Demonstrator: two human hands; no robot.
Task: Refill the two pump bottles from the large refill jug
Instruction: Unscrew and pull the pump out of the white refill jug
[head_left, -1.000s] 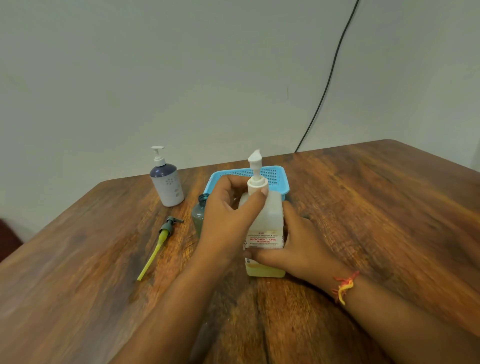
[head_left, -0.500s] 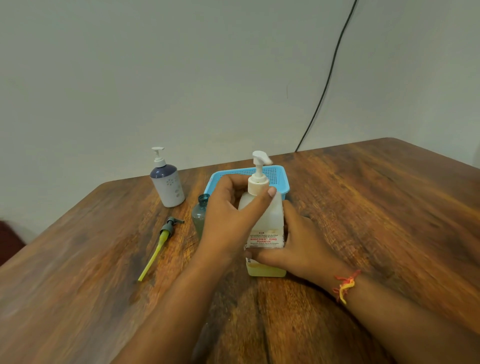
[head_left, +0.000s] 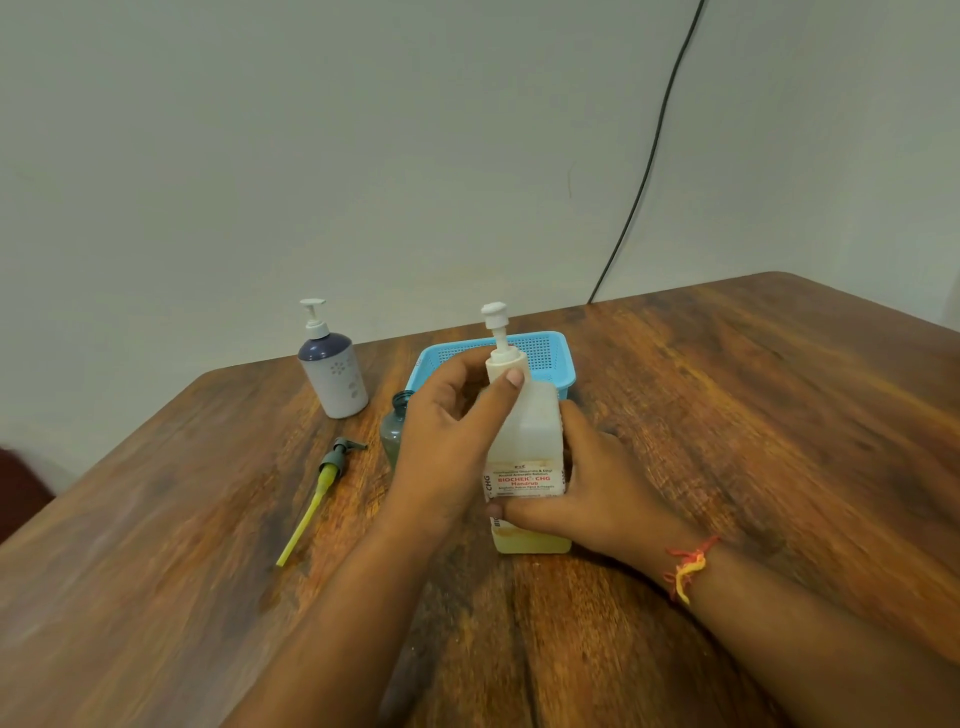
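A translucent square refill jug (head_left: 530, 441) with a red-lettered label and a little yellow liquid stands upright at the table's middle. My right hand (head_left: 597, 493) grips its lower body. My left hand (head_left: 452, 431) pinches the white pump collar (head_left: 505, 364) at its neck. Behind my left hand stands a small grey-green bottle (head_left: 394, 431) with an open neck, partly hidden. Its grey pump with a yellow tube (head_left: 322, 488) lies flat on the table to the left. A purple-and-white pump bottle (head_left: 335, 376) stands at the back left.
A blue perforated plastic basket (head_left: 545, 353) sits right behind the jug. The wooden table (head_left: 727, 415) ends at a wall, where a black cable (head_left: 649, 166) runs down. The table's left edge slants close to the loose pump.
The jug's pump head has turned round between the frames while my left hand stays on its collar. My right hand has kept its hold on the jug.
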